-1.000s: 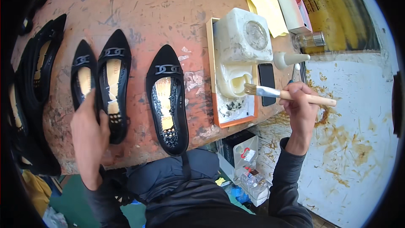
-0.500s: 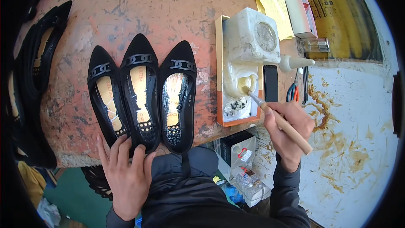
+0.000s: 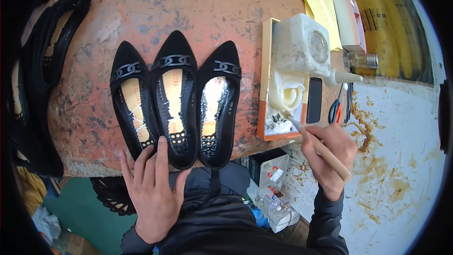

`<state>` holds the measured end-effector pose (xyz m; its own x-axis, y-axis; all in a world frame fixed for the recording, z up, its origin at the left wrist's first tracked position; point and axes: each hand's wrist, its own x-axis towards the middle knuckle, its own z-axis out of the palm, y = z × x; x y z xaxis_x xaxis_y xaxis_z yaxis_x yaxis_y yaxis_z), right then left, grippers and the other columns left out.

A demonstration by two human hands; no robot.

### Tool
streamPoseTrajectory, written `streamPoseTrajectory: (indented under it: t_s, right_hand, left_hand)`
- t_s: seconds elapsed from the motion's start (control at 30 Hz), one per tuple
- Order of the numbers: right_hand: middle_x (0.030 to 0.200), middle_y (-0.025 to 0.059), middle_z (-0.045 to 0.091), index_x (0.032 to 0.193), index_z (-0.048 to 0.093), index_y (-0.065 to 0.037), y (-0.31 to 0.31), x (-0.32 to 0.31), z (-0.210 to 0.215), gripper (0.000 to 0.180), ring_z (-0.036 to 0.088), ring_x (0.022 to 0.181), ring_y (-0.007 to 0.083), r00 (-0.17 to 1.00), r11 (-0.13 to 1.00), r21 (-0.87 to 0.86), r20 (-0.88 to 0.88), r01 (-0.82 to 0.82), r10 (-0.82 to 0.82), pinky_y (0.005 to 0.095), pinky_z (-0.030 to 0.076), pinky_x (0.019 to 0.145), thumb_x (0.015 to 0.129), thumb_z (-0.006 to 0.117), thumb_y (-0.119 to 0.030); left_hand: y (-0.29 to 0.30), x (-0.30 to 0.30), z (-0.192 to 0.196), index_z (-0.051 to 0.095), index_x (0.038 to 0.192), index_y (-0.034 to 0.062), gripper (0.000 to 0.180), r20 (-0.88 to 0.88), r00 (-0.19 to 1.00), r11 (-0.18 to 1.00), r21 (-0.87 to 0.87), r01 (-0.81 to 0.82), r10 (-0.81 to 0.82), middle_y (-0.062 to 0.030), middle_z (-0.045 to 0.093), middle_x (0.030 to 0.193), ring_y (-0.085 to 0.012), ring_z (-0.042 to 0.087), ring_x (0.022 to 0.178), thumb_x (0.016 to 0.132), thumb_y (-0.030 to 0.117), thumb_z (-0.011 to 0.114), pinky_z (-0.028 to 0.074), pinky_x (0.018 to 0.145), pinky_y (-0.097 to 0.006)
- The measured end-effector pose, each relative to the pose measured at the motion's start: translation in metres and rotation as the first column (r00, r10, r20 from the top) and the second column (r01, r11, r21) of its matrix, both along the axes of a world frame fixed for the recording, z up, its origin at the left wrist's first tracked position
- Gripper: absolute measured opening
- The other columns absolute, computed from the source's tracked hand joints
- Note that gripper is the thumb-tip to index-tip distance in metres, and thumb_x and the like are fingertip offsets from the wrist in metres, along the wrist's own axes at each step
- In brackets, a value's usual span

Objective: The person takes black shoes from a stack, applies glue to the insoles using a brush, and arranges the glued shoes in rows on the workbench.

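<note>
Three black pointed flat shoes with chain trims stand side by side on the worn table: a left shoe (image 3: 125, 73), a middle shoe (image 3: 175, 47) and a right shoe (image 3: 226, 56). The right one's insole area shines wet. My left hand (image 3: 153, 191) is open, its spread fingers resting at the heels of the left and middle shoes. My right hand (image 3: 330, 156) is closed around the wooden handle of a brush (image 3: 325, 152). The brush's tip is just below a white glue-coated cup (image 3: 293, 97) in an orange-edged box (image 3: 262, 118).
A white plastic container (image 3: 302, 42) lies in the box. Beside it are a phone (image 3: 314, 100), a nozzle bottle (image 3: 347, 78), scissors (image 3: 335, 111), a glass jar (image 3: 363, 60) and yellow papers (image 3: 321, 7). More black shoes (image 3: 56, 42) are stacked at the far left.
The brush has come out of the cup's mouth, its tip now lower, near the box's front. My left index finger has stretched further along the middle shoe's heel. The view has shifted slightly.
</note>
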<state>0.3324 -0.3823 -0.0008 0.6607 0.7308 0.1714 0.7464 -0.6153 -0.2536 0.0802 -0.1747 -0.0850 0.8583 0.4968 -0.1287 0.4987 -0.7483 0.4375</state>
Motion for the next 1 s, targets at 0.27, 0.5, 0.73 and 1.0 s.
streamPoseTrajectory:
  t_s: [0.27, 0.5, 0.73, 1.0]
  right_hand:
    - [0.075, 0.0131, 0.075, 0.095, 0.081, 0.005, 0.011, 0.002, 0.026, 0.013, 0.065, 0.059, 0.0216, 0.924, 0.974, 0.226, -0.375, 0.011, 0.077, 0.0344, 0.051, 0.058, 0.085, 0.084, -0.003]
    - [0.087, 0.0143, 0.080, 0.098, 0.081, 0.007, 0.122, -0.021, -0.024, 0.019, 0.071, 0.065, 0.0269, 0.764, 0.857, 0.328, -0.399, -0.398, 0.507, 0.0362, 0.054, 0.059, 0.081, 0.088, 0.002]
    - [0.087, 0.0110, 0.075, 0.099, 0.079, 0.002, 0.141, -0.022, -0.059, 0.022, 0.070, 0.074, 0.0289, 0.672, 0.819, 0.284, -0.470, -0.499, 0.572, 0.0395, 0.057, 0.065, 0.079, 0.087, 0.002]
    - [0.090, 0.0063, 0.074, 0.094, 0.082, -0.004, 0.146, -0.019, -0.055, 0.019, 0.069, 0.076, 0.0250, 0.594, 0.772, 0.179, -0.542, -0.610, 0.595, 0.0371, 0.055, 0.063, 0.076, 0.088, 0.001]
  left_hand:
    - [0.012, -0.001, 0.000, 0.059, 0.155, -0.0039, 0.084, 0.078, 0.997, 0.997, -0.078, 0.006, 0.000, -0.0165, 0.071, 0.121, -0.0389, 0.065, 0.128, 0.085, 0.028, 0.093, 0.045, 0.114, -0.059]
    - [0.022, -0.002, -0.010, 0.065, 0.147, -0.0026, 0.080, 0.105, 0.994, 0.997, -0.080, 0.013, -0.005, -0.0148, 0.071, 0.116, -0.0381, 0.067, 0.120, 0.081, 0.031, 0.095, 0.053, 0.099, -0.051]
    - [0.023, -0.003, -0.015, 0.067, 0.144, -0.0012, 0.078, 0.152, 0.988, 0.994, -0.112, 0.016, 0.001, -0.0138, 0.074, 0.118, -0.0366, 0.069, 0.116, 0.081, 0.038, 0.094, 0.053, 0.095, -0.050]
    - [0.022, -0.006, -0.018, 0.068, 0.145, 0.0001, 0.075, 0.147, 0.987, 0.991, -0.132, -0.038, 0.058, -0.0112, 0.073, 0.111, -0.0336, 0.069, 0.117, 0.087, 0.042, 0.089, 0.051, 0.098, -0.056]
